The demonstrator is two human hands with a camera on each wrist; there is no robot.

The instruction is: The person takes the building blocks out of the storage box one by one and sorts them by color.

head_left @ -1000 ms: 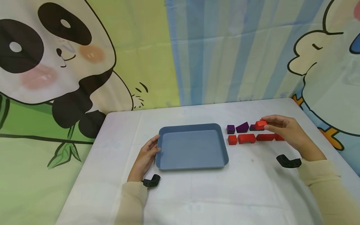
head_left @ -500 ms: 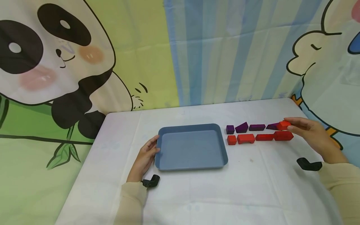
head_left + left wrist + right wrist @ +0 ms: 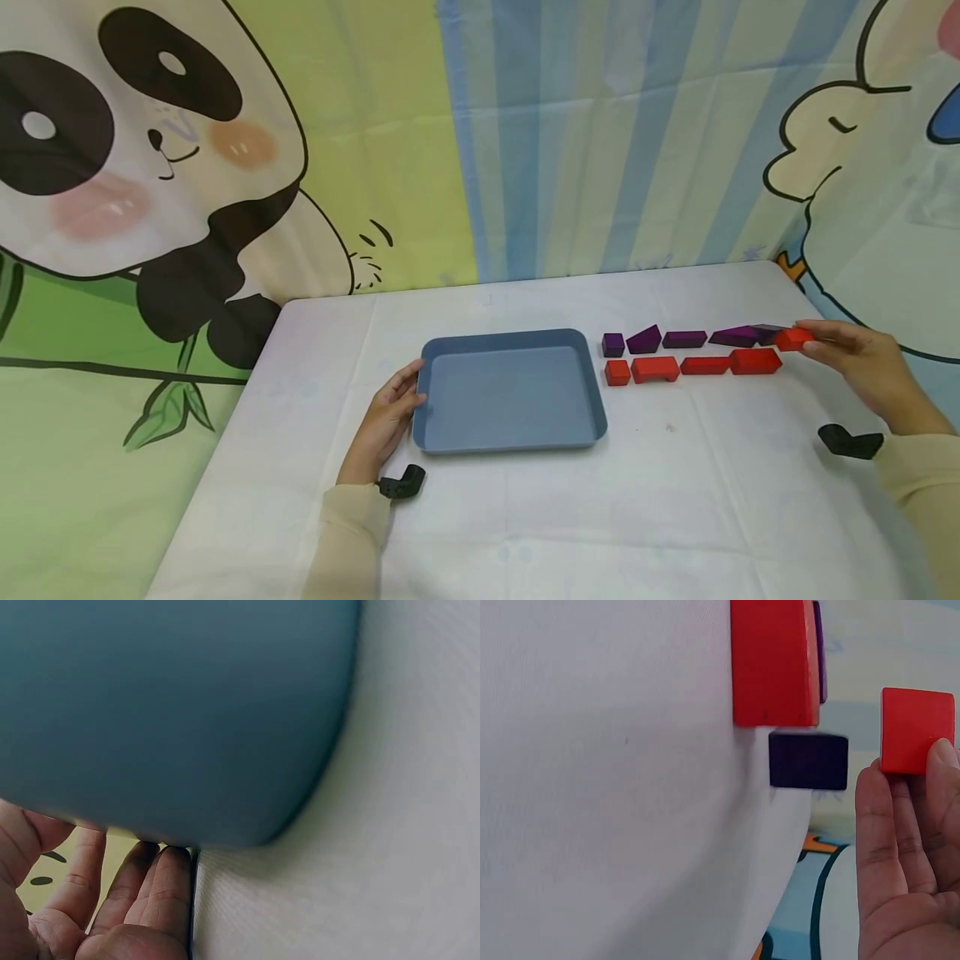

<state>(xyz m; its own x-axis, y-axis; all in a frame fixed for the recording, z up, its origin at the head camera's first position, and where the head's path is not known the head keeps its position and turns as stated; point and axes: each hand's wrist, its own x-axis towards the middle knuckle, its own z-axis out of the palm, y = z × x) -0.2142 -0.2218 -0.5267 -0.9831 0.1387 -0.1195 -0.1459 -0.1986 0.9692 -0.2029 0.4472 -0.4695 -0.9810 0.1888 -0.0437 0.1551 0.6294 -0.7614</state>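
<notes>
At the right end of two block rows, my right hand pinches a small red block between thumb and fingers. In the right wrist view the held red block shows a square face. A dark purple block is close by, partly covered in the head view. My left hand rests against the left side of a blue-grey rectangular tray. Its fairly straight fingers meet the tray wall in the left wrist view; their tips are partly hidden.
The back row has several purple blocks, among them a cube and a wedge. In front lie a red cube, an arched red block and longer red blocks. A white cloth covers the table.
My right hand has moved rightward along the purple row with the red block in its grip, uncovering more purple and red blocks. My left hand and the tray stay where they were.
</notes>
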